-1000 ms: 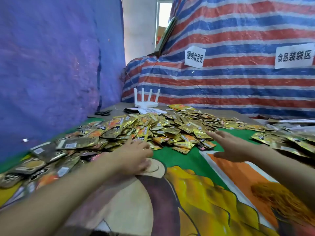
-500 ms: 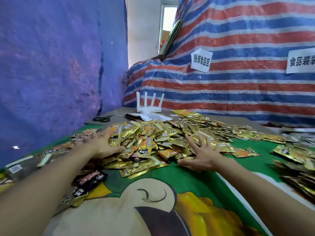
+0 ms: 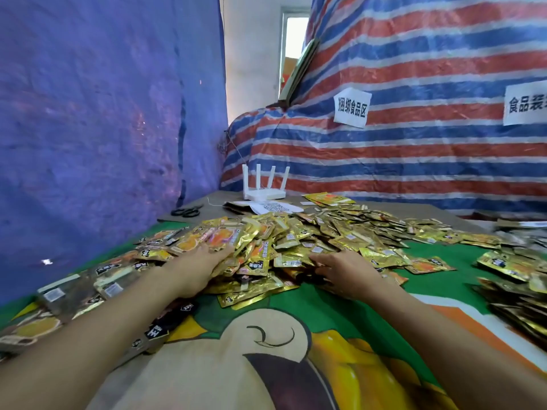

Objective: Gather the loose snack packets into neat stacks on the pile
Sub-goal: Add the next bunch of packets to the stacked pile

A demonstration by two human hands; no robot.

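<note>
A heap of gold and orange snack packets (image 3: pixel 296 241) covers the middle of the table. My left hand (image 3: pixel 195 267) lies palm down on the heap's left side, with straight fingers pressing the orange-faced packets. My right hand (image 3: pixel 346 273) is at the heap's near right edge. Its fingers are bent and point left against the packets, with none plainly held. More loose packets (image 3: pixel 88 285) trail along the left edge under my left forearm. A second spread of packets (image 3: pixel 509 267) lies at the far right.
The table has a cartoon-print cloth (image 3: pixel 296 335). Behind the heap are a white router (image 3: pixel 263 187), a QR-code sheet (image 3: pixel 275 207) and black scissors (image 3: pixel 186 211). A blue tarp wall (image 3: pixel 88 128) closes the left, and a striped tarp (image 3: pixel 414 143) the back.
Both hands have reached forward from the bare cloth onto the heap and drawn closer together. The packets between them are now bunched into a taller mound.
</note>
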